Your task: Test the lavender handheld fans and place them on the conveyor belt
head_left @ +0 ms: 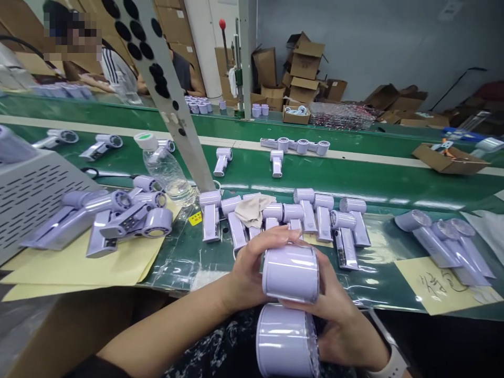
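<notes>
Upper unit (290,274): between our two hands, near the worktop (181,260) edge.
Lower unit (284,341): just beneath it, beside our right palm; we cannot tell how it is held.
Left hand (249,278): our fingers arch over the upper unit's top, closed on it.
Right hand (340,304): our fingers wrap its right side and underside, closed too.
Cloth (254,209): ahead of us, draped over the row of units (324,220).
Bottle (165,170): left of that row.
Note (437,287): to our right, partly under more units (444,249).
</notes>
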A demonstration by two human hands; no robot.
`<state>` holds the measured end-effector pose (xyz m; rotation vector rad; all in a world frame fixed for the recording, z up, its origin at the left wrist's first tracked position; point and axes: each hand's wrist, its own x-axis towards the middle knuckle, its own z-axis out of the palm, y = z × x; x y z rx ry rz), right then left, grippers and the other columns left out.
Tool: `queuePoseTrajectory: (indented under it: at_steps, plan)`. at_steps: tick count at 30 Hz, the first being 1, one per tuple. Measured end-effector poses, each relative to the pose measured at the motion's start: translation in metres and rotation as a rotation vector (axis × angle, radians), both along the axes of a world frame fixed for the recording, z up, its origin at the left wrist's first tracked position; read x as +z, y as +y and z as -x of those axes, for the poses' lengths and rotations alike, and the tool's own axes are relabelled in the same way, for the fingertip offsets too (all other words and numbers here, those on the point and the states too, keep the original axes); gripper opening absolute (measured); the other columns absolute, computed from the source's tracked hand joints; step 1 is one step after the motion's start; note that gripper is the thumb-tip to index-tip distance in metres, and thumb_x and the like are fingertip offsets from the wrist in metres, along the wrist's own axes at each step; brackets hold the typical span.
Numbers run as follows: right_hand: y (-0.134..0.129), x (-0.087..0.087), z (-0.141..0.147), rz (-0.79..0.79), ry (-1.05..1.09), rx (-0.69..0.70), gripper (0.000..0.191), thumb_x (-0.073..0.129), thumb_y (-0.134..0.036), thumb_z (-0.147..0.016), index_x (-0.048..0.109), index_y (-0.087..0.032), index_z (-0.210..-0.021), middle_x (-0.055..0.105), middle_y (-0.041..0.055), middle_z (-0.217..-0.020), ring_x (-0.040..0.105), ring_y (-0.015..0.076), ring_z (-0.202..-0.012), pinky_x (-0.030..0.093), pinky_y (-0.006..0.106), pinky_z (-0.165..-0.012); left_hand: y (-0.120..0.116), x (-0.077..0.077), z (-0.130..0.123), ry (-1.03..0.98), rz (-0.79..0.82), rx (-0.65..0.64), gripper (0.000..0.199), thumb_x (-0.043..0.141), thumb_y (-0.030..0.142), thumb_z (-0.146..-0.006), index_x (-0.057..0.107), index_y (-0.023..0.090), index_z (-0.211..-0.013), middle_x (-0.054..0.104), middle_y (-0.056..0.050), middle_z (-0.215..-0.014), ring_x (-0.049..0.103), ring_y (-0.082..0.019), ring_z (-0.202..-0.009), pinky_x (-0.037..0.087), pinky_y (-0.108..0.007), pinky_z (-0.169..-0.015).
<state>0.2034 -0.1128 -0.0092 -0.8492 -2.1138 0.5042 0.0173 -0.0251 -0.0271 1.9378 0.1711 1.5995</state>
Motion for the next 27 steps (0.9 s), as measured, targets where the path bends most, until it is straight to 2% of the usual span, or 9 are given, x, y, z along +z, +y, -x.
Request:
queuePoseTrajectory:
  at_steps: [7, 11, 13, 16, 17, 20, 23, 25, 27]
  plan:
    - [-0.005, -0.002, 0.002, 0.003, 0.016, -0.017, 0.054, 0.083, -0.026, -0.083, 0.067, -0.028, -0.134, 0.029, 0.0119, -0.160, 0.042, 0.0335, -0.148, 0.043, 0.041, -0.119, -0.005, -0.001, -0.004, 0.038, 0.090, -0.010, 0.074, 0.089, 0.026, -0.077, 0.052, 0.032, -0.140, 0.068, -0.011, -0.133, 0.069, -0.027, -0.122, 0.055, -0.043, -0.109]
    - [-0.003, 0.006, -0.037, 0.067, 0.037, -0.116, 0.060, 0.092, -0.042, -0.073, 0.071, -0.026, -0.127, 0.045, 0.0144, -0.149, 0.056, 0.0327, -0.137, 0.050, 0.038, -0.111, -0.007, 0.000, 0.007, 0.389, 0.295, -0.078, 0.090, 0.082, 0.027, -0.084, 0.031, 0.037, -0.158, 0.047, -0.013, -0.160, 0.048, -0.032, -0.147, 0.039, -0.051, -0.124]
    - [0.003, 0.013, -0.080, 0.144, -0.007, -0.276, 0.069, 0.094, -0.056, -0.064, 0.074, -0.024, -0.122, 0.051, 0.0158, -0.144, 0.060, 0.0356, -0.131, 0.052, 0.043, -0.110, -0.005, 0.000, 0.015, 0.533, 0.375, -0.078, 0.089, 0.074, 0.026, -0.091, 0.022, 0.043, -0.161, 0.033, -0.010, -0.169, 0.036, -0.033, -0.154, 0.030, -0.056, -0.129]
    - [0.016, 0.022, -0.156, 0.367, -0.195, -0.743, 0.078, 0.094, -0.059, -0.058, 0.074, -0.019, -0.122, 0.059, 0.0185, -0.142, 0.064, 0.0390, -0.124, 0.054, 0.048, -0.105, -0.002, -0.003, 0.024, 0.556, 0.486, -0.046, 0.071, 0.067, 0.030, -0.096, 0.031, 0.049, -0.154, 0.033, -0.005, -0.168, 0.039, -0.033, -0.152, 0.034, -0.057, -0.126]
    - [0.021, 0.022, -0.178, 0.448, -0.297, -0.892, 0.075, 0.094, -0.057, -0.056, 0.076, -0.019, -0.119, 0.064, 0.0173, -0.136, 0.065, 0.0393, -0.123, 0.054, 0.048, -0.104, -0.001, -0.004, 0.026, 0.540, 0.528, -0.031, 0.064, 0.065, 0.032, -0.096, 0.037, 0.048, -0.151, 0.037, -0.005, -0.165, 0.044, -0.032, -0.149, 0.038, -0.056, -0.124]
    - [0.037, 0.016, -0.224, 0.539, -0.392, -1.045, 0.050, 0.091, -0.043, -0.059, 0.079, -0.016, -0.100, 0.076, 0.0172, -0.112, 0.071, 0.0394, -0.109, 0.056, 0.047, -0.095, -0.002, -0.006, 0.029, 0.510, 0.602, 0.008, 0.047, 0.062, 0.036, -0.098, 0.046, 0.046, -0.142, 0.046, -0.004, -0.157, 0.052, -0.030, -0.141, 0.044, -0.053, -0.120]
    - [0.043, 0.008, -0.237, 0.519, -0.412, -1.159, 0.039, 0.089, -0.033, -0.058, 0.078, -0.012, -0.089, 0.073, 0.0256, -0.115, 0.067, 0.0474, -0.114, 0.052, 0.054, -0.096, -0.004, -0.006, 0.032, 0.591, 0.572, -0.001, 0.042, 0.061, 0.037, -0.099, 0.048, 0.045, -0.138, 0.046, -0.004, -0.156, 0.051, -0.029, -0.141, 0.044, -0.052, -0.119]
    - [0.040, 0.006, -0.232, 0.450, -0.413, -1.258, 0.049, 0.091, -0.030, -0.053, 0.076, -0.009, -0.095, 0.063, 0.0340, -0.132, 0.051, 0.0583, -0.131, 0.043, 0.067, -0.104, -0.004, -0.005, 0.034, 0.642, 0.551, -0.002, 0.038, 0.059, 0.037, -0.100, 0.049, 0.044, -0.136, 0.045, -0.004, -0.156, 0.046, -0.029, -0.145, 0.043, -0.052, -0.119]
    - [0.034, 0.005, -0.215, 0.384, -0.386, -1.294, 0.063, 0.091, -0.038, -0.056, 0.072, -0.010, -0.109, 0.059, 0.0321, -0.140, 0.046, 0.0571, -0.136, 0.040, 0.069, -0.107, -0.003, -0.003, 0.033, 0.643, 0.543, 0.004, 0.035, 0.058, 0.038, -0.100, 0.051, 0.041, -0.134, 0.046, -0.004, -0.155, 0.043, -0.029, -0.147, 0.043, -0.050, -0.119]
